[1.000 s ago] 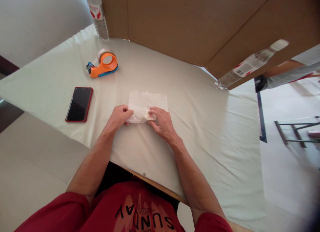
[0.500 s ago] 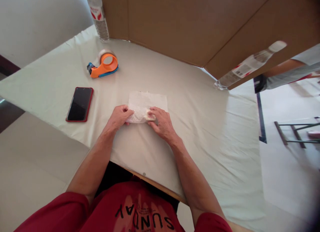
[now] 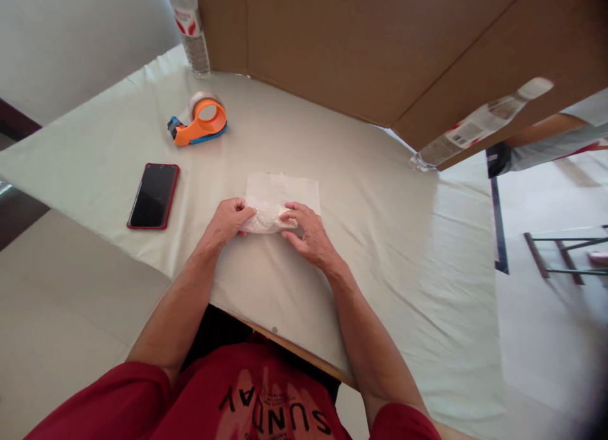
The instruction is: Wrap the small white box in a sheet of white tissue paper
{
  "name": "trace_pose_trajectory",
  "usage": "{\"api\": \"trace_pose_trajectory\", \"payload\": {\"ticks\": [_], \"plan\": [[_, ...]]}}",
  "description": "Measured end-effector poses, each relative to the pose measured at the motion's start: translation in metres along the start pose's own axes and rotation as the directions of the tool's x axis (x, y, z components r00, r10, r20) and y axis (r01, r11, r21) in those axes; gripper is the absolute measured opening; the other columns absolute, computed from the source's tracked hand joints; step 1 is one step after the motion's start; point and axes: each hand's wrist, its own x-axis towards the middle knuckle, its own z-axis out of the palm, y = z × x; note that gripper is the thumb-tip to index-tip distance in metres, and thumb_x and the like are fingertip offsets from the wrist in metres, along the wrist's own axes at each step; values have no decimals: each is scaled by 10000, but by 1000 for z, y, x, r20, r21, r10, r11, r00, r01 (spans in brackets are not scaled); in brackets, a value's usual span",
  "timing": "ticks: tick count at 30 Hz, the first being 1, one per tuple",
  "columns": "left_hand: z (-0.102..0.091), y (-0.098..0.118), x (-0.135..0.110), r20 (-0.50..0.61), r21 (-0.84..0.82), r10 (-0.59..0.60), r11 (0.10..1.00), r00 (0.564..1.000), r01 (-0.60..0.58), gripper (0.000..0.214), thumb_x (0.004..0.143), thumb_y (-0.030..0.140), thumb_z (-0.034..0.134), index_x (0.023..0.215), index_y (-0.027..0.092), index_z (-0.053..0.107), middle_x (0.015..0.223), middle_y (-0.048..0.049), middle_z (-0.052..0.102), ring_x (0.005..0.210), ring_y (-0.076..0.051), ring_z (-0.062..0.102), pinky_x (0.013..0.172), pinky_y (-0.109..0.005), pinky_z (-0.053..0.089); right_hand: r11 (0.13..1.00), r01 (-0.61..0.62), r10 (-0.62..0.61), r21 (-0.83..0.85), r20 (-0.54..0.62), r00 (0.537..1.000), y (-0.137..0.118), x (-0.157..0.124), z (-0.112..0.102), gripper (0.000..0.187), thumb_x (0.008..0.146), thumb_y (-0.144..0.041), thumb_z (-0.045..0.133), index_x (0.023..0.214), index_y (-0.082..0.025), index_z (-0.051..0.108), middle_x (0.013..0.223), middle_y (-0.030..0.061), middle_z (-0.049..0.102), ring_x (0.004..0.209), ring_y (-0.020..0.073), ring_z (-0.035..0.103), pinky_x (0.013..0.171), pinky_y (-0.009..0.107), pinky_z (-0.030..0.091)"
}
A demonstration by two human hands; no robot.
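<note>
A sheet of thin white wrapping paper point(image 3: 285, 187) lies flat on the table, its near part folded and crinkled around a small pale block-like item point(image 3: 288, 223). Most of that item is covered, so its kind cannot be made out. My left hand point(image 3: 229, 220) pinches the left end of the wrapped bundle, thumb on top and fingertips showing below. At the right end, my right hand point(image 3: 310, 233) spans the item, with fingertips on its upper side and the thumb by the near edge.
An orange and blue tape dispenser point(image 3: 202, 120) and a red-cased phone point(image 3: 153, 196) lie left on the cloth-covered table point(image 3: 389, 256). Plastic bottles point(image 3: 194, 44) point(image 3: 475, 133) stand by a tall cardboard panel point(image 3: 323, 47). Beyond it at right, part of another person point(image 3: 541, 133) shows.
My right fingers have shifted slightly on the item's end and look a little more lifted. My left hand keeps its pinch. The whole view has moved slightly.
</note>
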Motion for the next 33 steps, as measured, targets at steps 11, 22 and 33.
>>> {"api": "trace_pose_trajectory", "payload": {"ticks": [11,22,33], "plan": [[-1,-3,1,20,-25,17,1000,1000,-16,176,698,275,607,614,192,477,532,42,470,465,-93,452,390,-191,394,996,-78,81,30,-100,992,-15,8,-2,213,914,-411,615,1037,-251,679,1329,104,656,1286,280,565,1096,499,394],[-1,-3,1,9,-38,8,999,1000,-8,182,693,276,613,609,186,479,534,41,470,473,-87,445,383,-181,406,975,-108,148,192,-203,968,-10,15,10,172,926,-297,519,852,-226,658,1142,88,724,1109,226,663,1008,391,472],[-1,-3,1,4,-60,-1,998,1000,1,180,678,280,623,611,185,485,527,50,479,455,-83,445,364,-184,403,923,-118,199,367,-191,961,-10,13,10,69,844,-287,606,826,-237,650,1161,72,716,1131,228,654,1055,411,445]]}}
